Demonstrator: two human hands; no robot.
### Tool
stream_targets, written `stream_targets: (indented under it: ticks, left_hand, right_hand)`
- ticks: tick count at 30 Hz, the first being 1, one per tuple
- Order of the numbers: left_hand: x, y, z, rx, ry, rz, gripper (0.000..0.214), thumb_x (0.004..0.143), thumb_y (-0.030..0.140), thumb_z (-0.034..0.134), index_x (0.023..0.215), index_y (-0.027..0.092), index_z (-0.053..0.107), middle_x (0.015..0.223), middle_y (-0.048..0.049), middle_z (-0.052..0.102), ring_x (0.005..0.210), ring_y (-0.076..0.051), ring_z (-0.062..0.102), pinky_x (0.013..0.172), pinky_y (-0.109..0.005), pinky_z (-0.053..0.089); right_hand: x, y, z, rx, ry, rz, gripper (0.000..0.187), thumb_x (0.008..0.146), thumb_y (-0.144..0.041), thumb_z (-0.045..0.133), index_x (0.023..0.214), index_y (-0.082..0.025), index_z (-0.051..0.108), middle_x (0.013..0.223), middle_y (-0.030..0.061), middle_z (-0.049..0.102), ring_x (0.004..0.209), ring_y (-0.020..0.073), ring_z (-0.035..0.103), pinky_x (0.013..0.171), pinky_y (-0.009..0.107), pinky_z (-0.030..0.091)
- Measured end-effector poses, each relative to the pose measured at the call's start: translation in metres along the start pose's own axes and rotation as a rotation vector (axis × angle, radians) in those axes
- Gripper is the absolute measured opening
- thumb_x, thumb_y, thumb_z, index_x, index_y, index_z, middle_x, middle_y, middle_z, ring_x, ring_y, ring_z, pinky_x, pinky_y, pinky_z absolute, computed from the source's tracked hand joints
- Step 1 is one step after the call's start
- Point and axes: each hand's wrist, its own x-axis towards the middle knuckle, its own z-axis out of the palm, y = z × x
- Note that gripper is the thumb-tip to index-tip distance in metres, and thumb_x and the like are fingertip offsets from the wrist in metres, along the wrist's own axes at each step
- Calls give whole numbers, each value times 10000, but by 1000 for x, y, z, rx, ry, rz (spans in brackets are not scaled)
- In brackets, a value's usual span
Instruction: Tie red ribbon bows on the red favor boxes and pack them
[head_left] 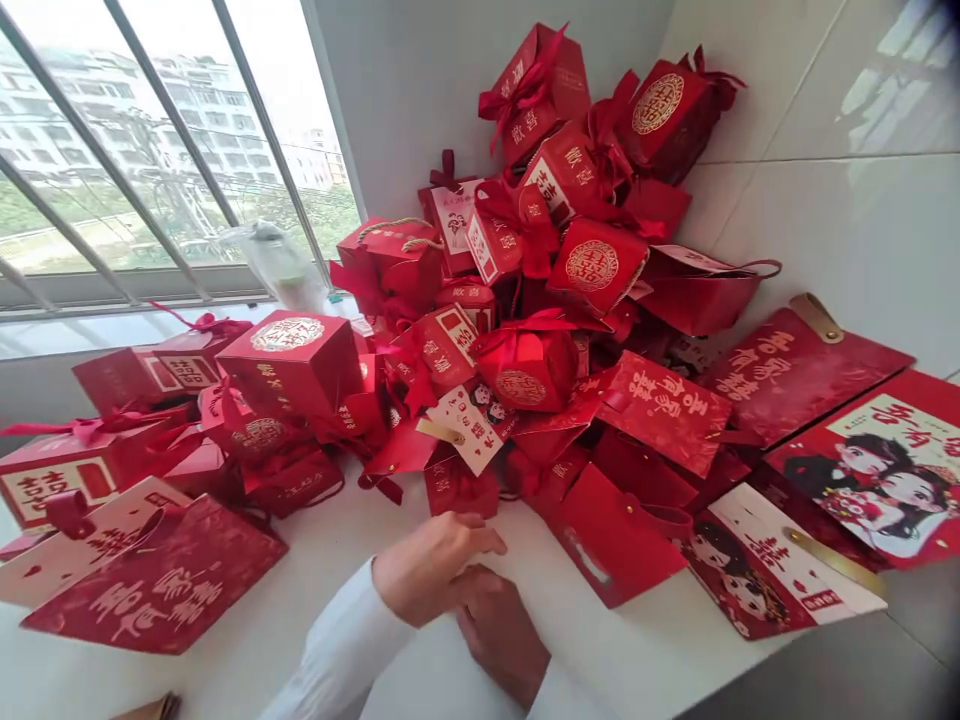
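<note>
1. Left hand [433,566]: lies over the right hand, fingers half open and loosely curved, pointing toward the pile. It has hold of nothing. A white sleeve [337,650] covers the forearm.
2. Right hand [501,635]: rests back-up on the white counter [645,640], just under the left hand and touching it. Its fingers are partly hidden, so I cannot tell how far open it is. No object shows in it.
3. Nearest item: a small red ribbon pouch [459,488], just beyond the left fingertips and not touching them.
4. Just right of the hands: a flat red paper bag [615,535] lies on the counter, apart from both hands.
5. Main heap: red gift boxes [592,268] with red ribbons, many marked with a gold double-happiness seal, pile up in the corner against the wall.
6. Heap's front edge: a cream tag card [465,430] with a cartoon couple lies tilted on the red packaging.
7. Right end: a red bag with a printed cartoon couple [870,490] lies flat, overlapping other bags.
8. Left end: a red bag with gold-toned lettering [154,580] lies flat beside more boxes.
9. Behind: a barred window [172,170] shows apartment blocks, with a clear plastic bag [274,265] at its sill.
</note>
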Motion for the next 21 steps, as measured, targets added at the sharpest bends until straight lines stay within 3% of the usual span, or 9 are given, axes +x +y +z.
stream_targets:
  ticks: [3, 6, 10, 13, 15, 21]
  left_hand:
    - [-28, -28, -4, -34, 58, -113, 231, 906, 329, 523, 1027, 186, 658, 984, -62, 701, 848, -191, 663, 732, -259, 476]
    - [-44, -45, -13, 19, 63, -255, 236, 901, 332, 514, 980, 164, 660, 928, -75, 705, 833, -209, 654, 719, -279, 463]
    - [-54, -47, -26, 60, 112, -313, 231, 908, 337, 502, 876, 163, 650, 851, -62, 687, 790, -205, 628, 699, -285, 444]
    - [-60, -40, -30, 17, 127, -218, 237, 930, 348, 475, 872, 178, 629, 858, -35, 673, 791, -182, 613, 724, -278, 441]
    - [-64, -38, -30, 4, 140, -200, 213, 928, 347, 488, 954, 185, 622, 921, -41, 666, 837, -190, 613, 752, -287, 449]
    - [-62, -45, -30, 1, 48, -335, 271, 896, 311, 552, 1124, 170, 595, 1043, -101, 651, 962, -248, 619, 822, -350, 485]
  right_hand:
    - [0, -2, -10, 108, -63, 34, 218, 948, -253, 403, 976, -278, 618, 799, 2, 647, 685, 151, 633, 607, 251, 538]
    - [3, -1, -14, 129, 60, 192, 274, 931, -273, 429, 1196, -225, 479, 956, 48, 621, 807, 180, 624, 692, 302, 539]
    - [17, -1, 2, 71, 211, 306, 717, 796, -410, 636, 1377, -198, 272, 1329, 160, 440, 1184, 303, 472, 920, 463, 457]
    - [33, -3, 19, 34, 218, 298, 1035, 686, -472, 729, 1445, -154, 101, 1425, 228, 289, 1310, 369, 317, 992, 532, 377]
    - [43, -5, 29, 12, 239, 296, 1153, 629, -506, 759, 1450, -117, 49, 1432, 262, 246, 1324, 392, 283, 1001, 550, 356]
    - [58, -16, 42, 96, 282, 421, 1161, 594, -453, 766, 1442, -102, 55, 1368, 268, 364, 1216, 370, 454, 919, 503, 443]
